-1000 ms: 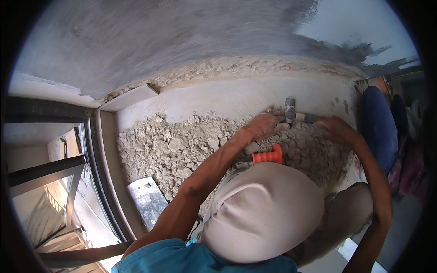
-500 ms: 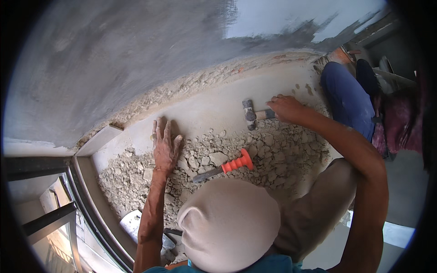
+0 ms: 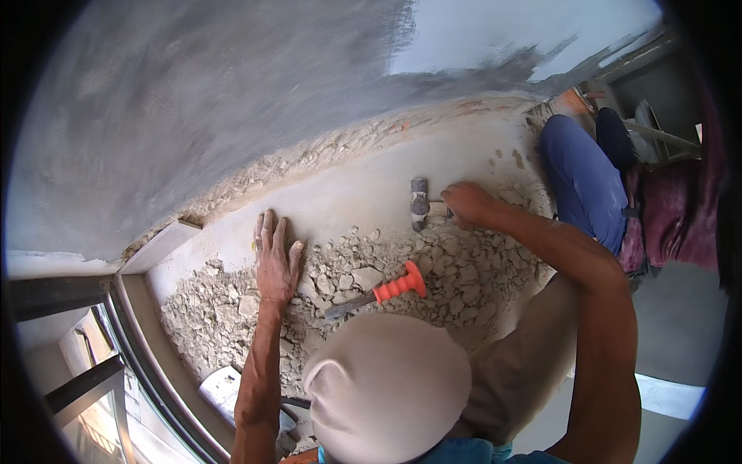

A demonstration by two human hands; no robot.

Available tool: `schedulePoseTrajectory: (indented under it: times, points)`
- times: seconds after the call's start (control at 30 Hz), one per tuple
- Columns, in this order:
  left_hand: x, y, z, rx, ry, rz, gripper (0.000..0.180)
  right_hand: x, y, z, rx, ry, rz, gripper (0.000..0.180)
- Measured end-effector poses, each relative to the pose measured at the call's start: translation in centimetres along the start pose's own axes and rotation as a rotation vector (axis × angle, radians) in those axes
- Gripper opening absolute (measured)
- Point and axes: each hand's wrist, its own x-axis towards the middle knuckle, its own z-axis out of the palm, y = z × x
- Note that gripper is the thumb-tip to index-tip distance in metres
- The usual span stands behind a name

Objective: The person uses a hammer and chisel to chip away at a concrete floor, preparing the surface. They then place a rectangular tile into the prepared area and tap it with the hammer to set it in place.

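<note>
My left hand lies flat with its fingers spread, at the border between the pale floor strip and the broken rubble. My right hand is closed around the short handle of a hammer. The hammer's double-faced steel head rests low over the pale strip, just left of my knuckles. Between my hands and nearer to me, a chisel with an orange ribbed grip and round guard lies on the rubble. Its dark blade points left toward my left wrist.
Broken mortar rubble spreads across the floor. A grey wall rises along the far side, its base chipped. A window frame borders the left. A person's blue-trousered leg is at right. A white-and-grey piece lies by my left forearm.
My right hand has shifted along the handle, closer to the hammer's head. The left hand, the hammer and the chisel stay in about the same places; the view has shifted slightly.
</note>
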Motion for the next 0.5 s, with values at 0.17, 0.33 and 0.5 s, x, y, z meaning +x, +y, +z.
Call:
schedulePoseTrajectory:
  times: [0.17,0.33,0.5]
  points:
    - [-0.1,-0.4,0.0,0.005,0.012,-0.013,0.062,-1.4,-1.3,-1.8,0.276,0.03,0.092,0.037]
    - [0.0,-0.2,0.0,0.003,-0.007,-0.027,0.061,-2.7,-4.2,-2.1,0.334,0.013,-0.042,0.04]
    - [0.0,-0.2,0.0,0.024,-0.024,-0.046,0.061,-2.1,-7.4,-2.3,0.336,-0.022,-0.203,0.037]
